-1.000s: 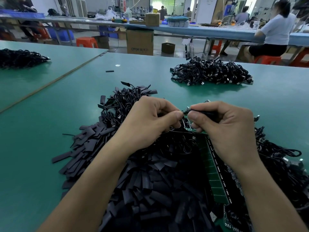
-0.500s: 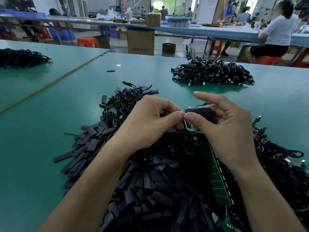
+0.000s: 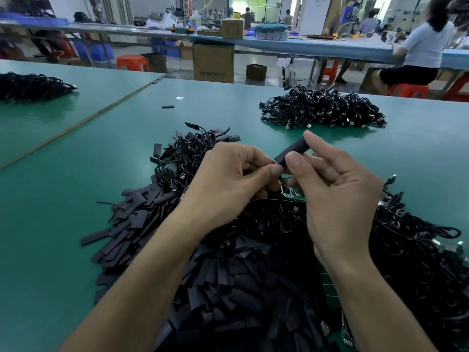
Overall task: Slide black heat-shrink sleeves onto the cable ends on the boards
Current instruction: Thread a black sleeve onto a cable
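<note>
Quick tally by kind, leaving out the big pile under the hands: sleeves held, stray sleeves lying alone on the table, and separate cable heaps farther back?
Held sleeve, pinched in the right hand: 1
Stray sleeve lying alone on the table: 1
Separate cable heaps: 2, far left and far right
Total: 4

My left hand (image 3: 228,184) is hiding the cable end it is pinching, while my right hand (image 3: 337,199) and the heaped sleeves (image 3: 228,288) are covering most of the green board (image 3: 290,191).
</note>
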`<action>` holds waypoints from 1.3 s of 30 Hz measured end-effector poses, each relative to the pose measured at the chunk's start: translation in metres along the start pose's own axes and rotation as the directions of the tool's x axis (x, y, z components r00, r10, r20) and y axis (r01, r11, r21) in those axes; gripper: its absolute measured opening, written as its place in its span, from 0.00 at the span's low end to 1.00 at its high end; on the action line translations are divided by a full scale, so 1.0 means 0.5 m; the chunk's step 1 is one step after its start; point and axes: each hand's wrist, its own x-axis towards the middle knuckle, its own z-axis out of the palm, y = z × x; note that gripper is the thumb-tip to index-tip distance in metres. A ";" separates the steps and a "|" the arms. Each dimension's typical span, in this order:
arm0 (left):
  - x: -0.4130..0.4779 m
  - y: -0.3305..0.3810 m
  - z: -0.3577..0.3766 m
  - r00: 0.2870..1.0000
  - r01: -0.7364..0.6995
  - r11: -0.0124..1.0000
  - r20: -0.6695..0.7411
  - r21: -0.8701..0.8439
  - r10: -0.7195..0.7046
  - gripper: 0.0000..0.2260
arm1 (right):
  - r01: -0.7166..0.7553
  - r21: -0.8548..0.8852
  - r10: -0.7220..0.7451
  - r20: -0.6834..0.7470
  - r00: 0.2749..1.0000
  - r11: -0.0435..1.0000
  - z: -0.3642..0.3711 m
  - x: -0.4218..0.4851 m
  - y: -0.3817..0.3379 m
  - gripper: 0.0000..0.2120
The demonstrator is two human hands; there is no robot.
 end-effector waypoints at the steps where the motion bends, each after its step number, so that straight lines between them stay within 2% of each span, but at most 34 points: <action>1: 0.000 0.001 0.001 1.000 -0.003 1.000 -0.001 -0.012 0.003 0.04 | -0.003 0.006 0.003 -0.003 1.000 1.000 -0.001 0.000 0.000 0.16; 8: 0.002 -0.003 0.001 1.000 -0.025 1.000 -0.002 -0.006 0.025 0.05 | -0.026 0.012 0.025 0.054 0.998 1.000 -0.001 0.003 -0.006 0.18; 14: 0.005 -0.004 0.003 1.000 -0.027 0.999 0.012 -0.031 0.027 0.05 | 0.047 -0.089 -0.038 0.097 0.995 0.995 -0.009 0.004 -0.016 0.21; 24: 0.005 -0.004 0.003 1.000 -0.017 1.000 0.024 0.005 0.017 0.06 | 0.000 -0.066 0.005 0.076 0.997 0.998 -0.007 0.001 -0.019 0.14; 28: 0.004 -0.009 0.002 0.997 -0.021 0.994 0.076 0.104 0.013 0.06 | -0.063 -0.050 0.066 0.066 0.996 0.997 -0.020 0.010 -0.023 0.12; 32: 0.003 -0.024 -0.009 0.979 0.054 0.950 0.170 0.308 -0.111 0.12 | -0.116 -0.003 0.116 0.017 0.993 0.993 -0.030 0.019 -0.023 0.11; 35: 0.004 -0.030 -0.004 0.986 0.081 0.942 0.113 0.325 -0.123 0.16 | -0.127 0.000 0.127 -0.031 0.991 0.992 -0.036 0.024 -0.022 0.11; 37: 0.007 -0.031 -0.003 0.997 0.065 0.941 0.006 0.331 -0.071 0.18 | -0.124 -0.004 0.124 -0.072 0.990 0.992 -0.041 0.027 -0.023 0.10; 39: 0.013 -0.032 -0.009 0.989 0.052 0.950 -0.148 0.309 -0.006 0.18 | -0.117 -0.079 0.111 -0.076 0.991 0.990 -0.043 0.029 -0.022 0.09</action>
